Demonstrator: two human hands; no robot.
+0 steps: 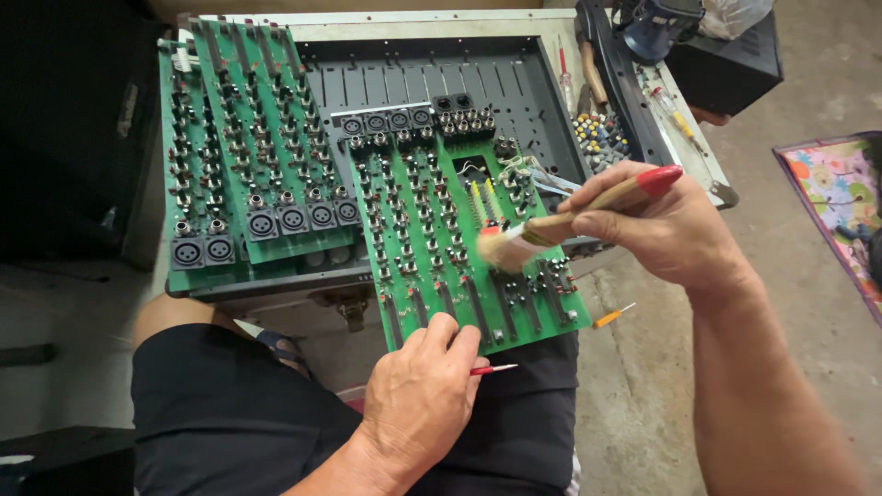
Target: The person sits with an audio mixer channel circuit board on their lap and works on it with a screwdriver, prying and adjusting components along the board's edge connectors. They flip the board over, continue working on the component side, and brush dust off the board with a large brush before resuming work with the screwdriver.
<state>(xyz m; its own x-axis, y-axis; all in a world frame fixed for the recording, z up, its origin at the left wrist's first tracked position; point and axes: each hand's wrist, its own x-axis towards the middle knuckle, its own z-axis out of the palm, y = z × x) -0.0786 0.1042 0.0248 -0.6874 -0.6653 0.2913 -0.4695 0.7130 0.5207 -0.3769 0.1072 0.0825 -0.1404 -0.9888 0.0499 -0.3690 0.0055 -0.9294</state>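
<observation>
The right hand (pixel 657 225) is closed around a paintbrush (pixel 574 216) with a pale wooden handle and a red tip; the handle runs up and to the right out of the fist, and the bristles point down and to the left, touching the top face of a green circuit board (pixel 432 248) near its right-hand part. The brush's long axis lies slantwise across the board, not along its rows of parts. The left hand (pixel 418 395) is closed on the board's near edge, fingers curled over the rim and the palm below it, so the board sits between the two hands, tilted, with its near end over the person's lap in dark shorts (pixel 230 413) and its far end leaning on an open grey metal chassis (pixel 514 83). Of the two, the right hand is the nearer to the bristles' spot; the left is well below it, at the edge. A thin red-handled tool (pixel 493 369) pokes out to the right just beside the left hand; whether the hand grips it I cannot tell. To the left, a second green board (pixel 243 156) with round sockets lies on the chassis. An orange screwdriver (pixel 613 317) lies on the floor under the right wrist, and a heap of coloured knobs (pixel 602 138) sits beyond the board.
</observation>
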